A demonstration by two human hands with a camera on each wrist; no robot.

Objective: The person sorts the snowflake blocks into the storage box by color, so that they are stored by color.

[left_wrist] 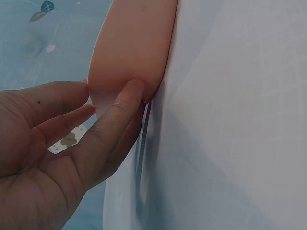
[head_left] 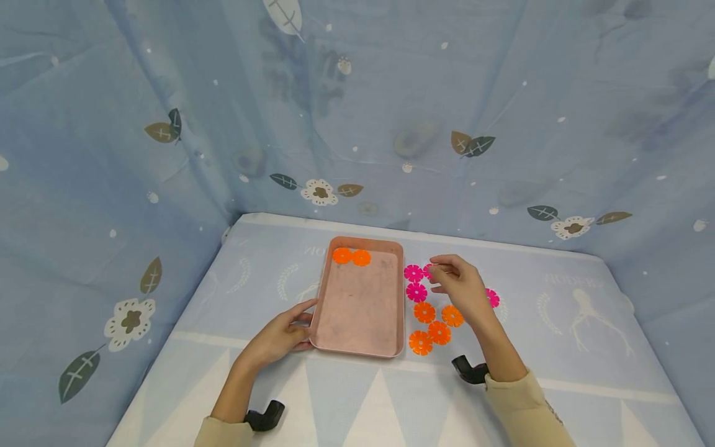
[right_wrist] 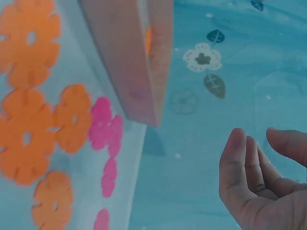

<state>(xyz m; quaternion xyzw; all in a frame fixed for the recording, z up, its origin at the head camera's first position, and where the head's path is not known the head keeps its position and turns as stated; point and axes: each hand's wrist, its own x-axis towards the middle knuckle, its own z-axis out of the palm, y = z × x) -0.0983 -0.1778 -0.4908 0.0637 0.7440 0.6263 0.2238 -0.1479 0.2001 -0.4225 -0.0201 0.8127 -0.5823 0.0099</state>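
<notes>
A shallow pink tray (head_left: 357, 310) lies on the table, with two orange flower-shaped plastic discs (head_left: 361, 257) inside at its far left. At the near left corner my left hand (head_left: 283, 335) holds the tray; in the left wrist view the fingertips (left_wrist: 132, 91) press on the corner's outer wall. My right hand (head_left: 460, 288) hovers right of the tray, over pink notched discs (head_left: 416, 292), partly covering one. In the right wrist view its thumb and fingers stand apart with nothing between them. Several orange discs (head_left: 439, 333) lie nearer to me, one overlapping another.
Another pink disc (head_left: 492, 298) lies behind my right forearm. Patterned blue fabric (head_left: 357, 124) hangs behind and beside the table. Black wrist mounts (head_left: 267, 416) show at both forearms. The tablecloth (head_left: 558, 360) continues to the right of the discs.
</notes>
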